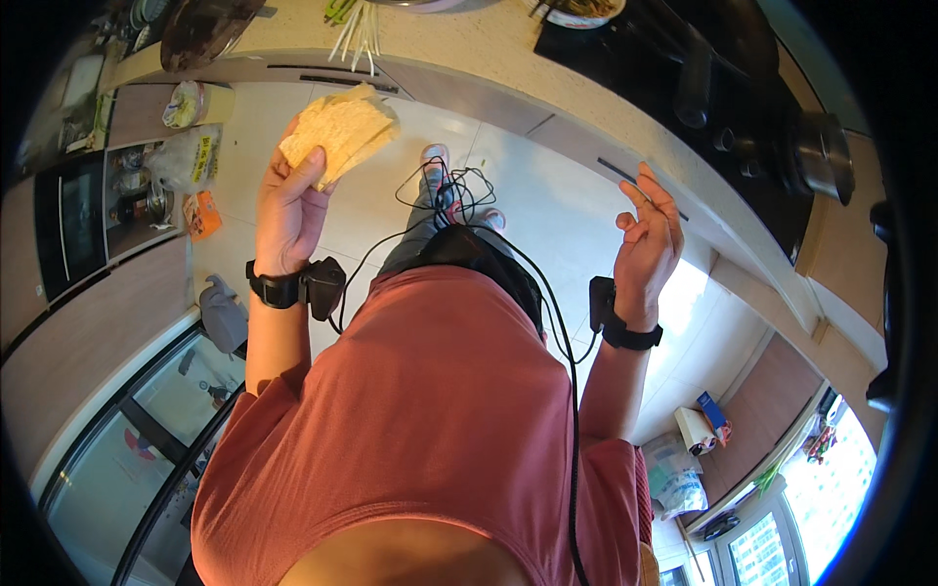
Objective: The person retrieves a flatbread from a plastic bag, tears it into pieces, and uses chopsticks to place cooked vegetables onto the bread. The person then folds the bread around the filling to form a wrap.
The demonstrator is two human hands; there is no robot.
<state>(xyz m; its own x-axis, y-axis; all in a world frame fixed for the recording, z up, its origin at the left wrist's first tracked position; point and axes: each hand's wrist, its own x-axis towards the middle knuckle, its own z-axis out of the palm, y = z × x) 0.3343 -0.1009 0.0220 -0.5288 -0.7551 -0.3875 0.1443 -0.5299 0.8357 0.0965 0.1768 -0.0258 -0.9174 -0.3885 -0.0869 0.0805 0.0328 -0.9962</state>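
Observation:
My left hand is closed on a thin yellow pancake, folded into several layers with ragged edges. The thumb presses on its near face, and the fingers are hidden behind it. The pancake is held up in front of the counter, short of several white-stemmed scallions that hang over the counter's edge. My right hand is raised at the right, below the stove, with nothing visible in it. Its fingers are partly bent and apart. Black straps with small boxes sit around both wrists.
Across the top runs a pale counter. A black stove at the right bears a bowl of food, a dark pan and a steel pot. Black cables dangle over my legs. Bags stand at the left.

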